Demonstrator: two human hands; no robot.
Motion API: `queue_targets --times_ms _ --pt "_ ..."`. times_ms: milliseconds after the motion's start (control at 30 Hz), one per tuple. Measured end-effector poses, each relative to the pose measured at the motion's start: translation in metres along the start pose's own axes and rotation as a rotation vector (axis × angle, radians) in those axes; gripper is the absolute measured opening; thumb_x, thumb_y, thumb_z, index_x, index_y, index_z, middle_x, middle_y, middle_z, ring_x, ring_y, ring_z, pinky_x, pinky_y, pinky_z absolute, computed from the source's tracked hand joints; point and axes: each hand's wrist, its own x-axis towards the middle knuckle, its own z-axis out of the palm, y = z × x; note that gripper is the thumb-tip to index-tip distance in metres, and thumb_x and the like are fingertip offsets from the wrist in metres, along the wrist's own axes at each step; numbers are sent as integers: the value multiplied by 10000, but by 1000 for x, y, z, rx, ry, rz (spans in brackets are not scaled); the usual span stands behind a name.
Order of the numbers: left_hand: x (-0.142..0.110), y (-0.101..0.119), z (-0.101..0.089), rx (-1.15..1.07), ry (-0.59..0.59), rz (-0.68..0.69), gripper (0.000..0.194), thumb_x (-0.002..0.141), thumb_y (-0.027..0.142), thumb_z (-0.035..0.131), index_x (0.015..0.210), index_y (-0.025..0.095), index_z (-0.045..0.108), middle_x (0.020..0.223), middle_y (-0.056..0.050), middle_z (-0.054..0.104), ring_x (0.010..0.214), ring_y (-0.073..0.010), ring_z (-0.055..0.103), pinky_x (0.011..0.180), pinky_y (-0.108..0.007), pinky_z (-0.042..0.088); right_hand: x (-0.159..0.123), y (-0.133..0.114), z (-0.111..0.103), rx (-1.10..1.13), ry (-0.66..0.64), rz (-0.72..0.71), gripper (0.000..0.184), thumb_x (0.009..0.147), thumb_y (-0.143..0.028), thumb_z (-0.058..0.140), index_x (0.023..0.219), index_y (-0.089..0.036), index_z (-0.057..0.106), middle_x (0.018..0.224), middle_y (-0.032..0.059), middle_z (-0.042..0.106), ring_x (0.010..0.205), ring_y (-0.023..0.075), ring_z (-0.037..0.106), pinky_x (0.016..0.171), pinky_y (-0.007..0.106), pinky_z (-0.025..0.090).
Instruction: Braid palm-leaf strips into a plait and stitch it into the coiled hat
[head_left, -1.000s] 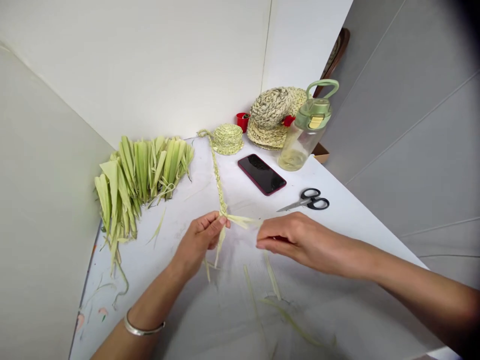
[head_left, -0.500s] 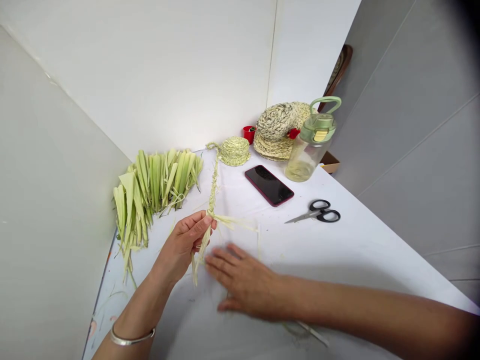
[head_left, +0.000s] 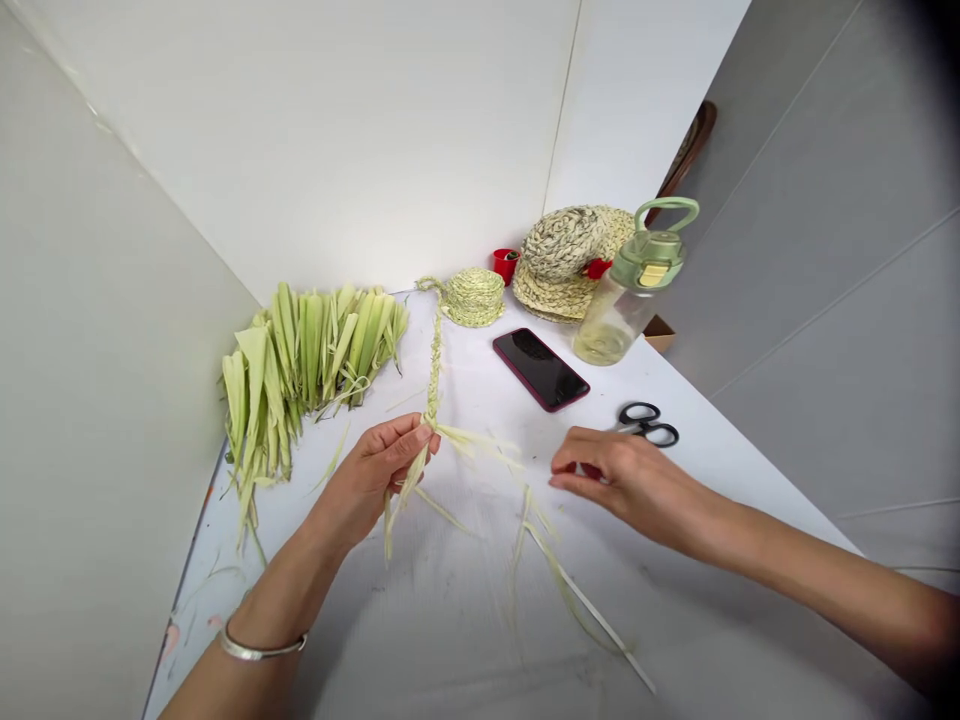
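My left hand (head_left: 371, 480) pinches a narrow pale green plaited leaf braid (head_left: 433, 370) near its loose end. The braid runs up the table to a coiled braid disc (head_left: 472, 297). Loose leaf strands (head_left: 480, 445) fan out below and to the right of the pinch, one long strip (head_left: 592, 610) reaching toward the table's front. My right hand (head_left: 622, 478) hovers to the right with its fingers curled together, close to a pair of black-handled scissors (head_left: 641, 422). A small red patch shows inside those fingers, but I cannot tell what it is.
A heap of green leaf strips (head_left: 307, 365) lies at the left on the white table (head_left: 450, 640). Beyond stand a dark phone (head_left: 540, 368), a plastic bottle with a green lid (head_left: 626, 310), a woven straw hat (head_left: 570, 262) and a red cup (head_left: 505, 265). Walls close the far and left sides.
My right hand has come back from beside the left hand, up and to the right, near the scissors. The loose strands now spread further across the table. The view has shifted slightly.
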Motion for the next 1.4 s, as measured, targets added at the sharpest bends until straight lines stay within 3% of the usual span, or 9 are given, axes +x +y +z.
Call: queue_targets --times_ms 267,400,533,633,767,900,1067,1233,1400 --pt "-5 7 -6 -131 154 -25 382 689 439 840 688 177 563 580 74 384 447 -42 287 415 -141 287 31 -10 14 -173 -99 -83 190 975 -177 479 909 -203 655 917 48 641 744 177 587 619 292 319" --pt "-3 3 -4 -120 78 -19 367 760 426 789 668 170 542 560 83 340 438 -38 232 407 -143 241 52 -5 27 -92 -45 -38 132 936 -312 598 972 -195 647 932 59 653 776 192 596 647 289 334" --pt "0 -4 0 -41 -34 -6 367 837 468 702 691 166 551 565 80 313 472 -54 183 439 -173 175 71 -3 41 10 16 -23 91 896 -191 582 829 -171 642 885 50 646 731 156 573 648 270 359" --pt "4 -14 6 69 -102 17 362 896 489 620 734 169 570 555 89 254 502 -75 142 469 -206 137 75 2 23 132 61 -6 142 898 -200 542 798 -168 638 804 28 635 690 140 563 641 260 405" --pt "8 -26 14 221 -136 42 363 932 508 545 793 176 592 551 91 222 520 -91 159 498 -241 135 56 3 -33 504 146 35 200 885 -372 603 827 -184 637 708 1 596 568 111 513 538 251 426" --pt "9 -31 19 384 -103 51 376 939 513 513 804 176 609 569 83 228 541 -103 198 515 -255 151 30 -18 -65 859 17 7 171 800 -369 748 807 -213 678 631 -15 606 516 98 518 476 231 429" --pt "9 -37 26 403 -72 84 396 943 520 491 771 174 577 568 81 255 543 -105 221 526 -262 163 29 -53 -20 1008 -253 25 241 807 -420 725 821 -184 679 705 14 668 545 120 573 492 249 464" --pt "11 -49 31 282 -17 120 453 912 538 546 652 195 406 573 85 243 543 -93 190 520 -264 140 45 -54 36 771 69 60 239 821 -410 711 787 -173 714 715 -2 612 630 115 500 577 258 393" --pt "12 -54 31 156 -72 81 419 925 515 548 692 206 388 584 93 210 538 -91 150 503 -257 137 48 -45 47 812 184 40 247 780 -408 749 742 -173 681 740 -15 543 647 115 443 584 265 344"
